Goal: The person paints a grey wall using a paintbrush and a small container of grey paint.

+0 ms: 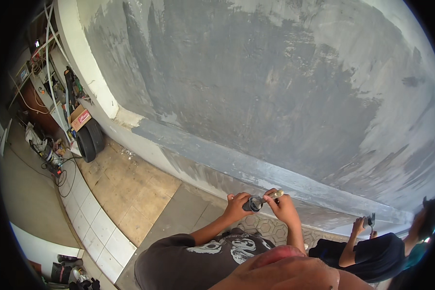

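Note:
My left hand [237,207] is wrapped round a small dark cup [249,205], held in front of my body. Greyish stuff shows inside its mouth. In my right hand [286,209] is a short tool with a pale yellowish handle [277,194]. Its far end points down to the cup's mouth; whether it is a brush or a putty knife I cannot tell. Both hands are close together, just short of the ledge [227,163] below a wall [237,87] coated in patchy grey.
Close on my right a co-worker in dark clothes [372,256] holds a dark object [370,220] by the wall. Far left are black tyres [87,145], a cardboard box [79,118], and cluttered tools and cables. Paving [263,226] and tan floor boards [125,188] run along the wall.

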Available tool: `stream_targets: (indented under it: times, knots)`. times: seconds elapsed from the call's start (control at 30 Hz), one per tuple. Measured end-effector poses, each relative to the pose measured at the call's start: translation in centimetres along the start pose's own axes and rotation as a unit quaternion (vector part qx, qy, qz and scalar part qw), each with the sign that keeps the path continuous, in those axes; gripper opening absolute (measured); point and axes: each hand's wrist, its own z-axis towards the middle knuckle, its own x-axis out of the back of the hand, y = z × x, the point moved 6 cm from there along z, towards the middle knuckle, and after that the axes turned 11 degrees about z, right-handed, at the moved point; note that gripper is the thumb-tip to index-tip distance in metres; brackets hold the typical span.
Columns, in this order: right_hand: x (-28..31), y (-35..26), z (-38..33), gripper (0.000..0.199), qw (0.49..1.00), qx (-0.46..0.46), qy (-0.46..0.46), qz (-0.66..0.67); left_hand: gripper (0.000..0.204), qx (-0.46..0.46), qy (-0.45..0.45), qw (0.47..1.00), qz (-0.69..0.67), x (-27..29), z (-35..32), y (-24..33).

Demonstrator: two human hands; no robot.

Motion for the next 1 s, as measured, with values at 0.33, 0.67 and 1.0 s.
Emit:
stream_targets:
  times: [0.33,0.67,1.0]
  knots:
    - [0.2,0.2,-0.6,0.017,0.994,-0.051,-0.087,0.029,0.061,0.001,0.003,1.0,-0.017,-0.2,-0.4,0.4]
    - [0.6,0.4,-1.1,0.015,0.989,0.0,-0.085,0.119,0.062,-0.015,0.026,1.0,0.006,-0.4,-1.0,0.2]
    - [1.8,-1.1,-1.5,0.012,0.997,0.017,-0.039,0.062,0.063,0.01,0.015,1.0,-0.026,-1.3,-1.3,0.0]
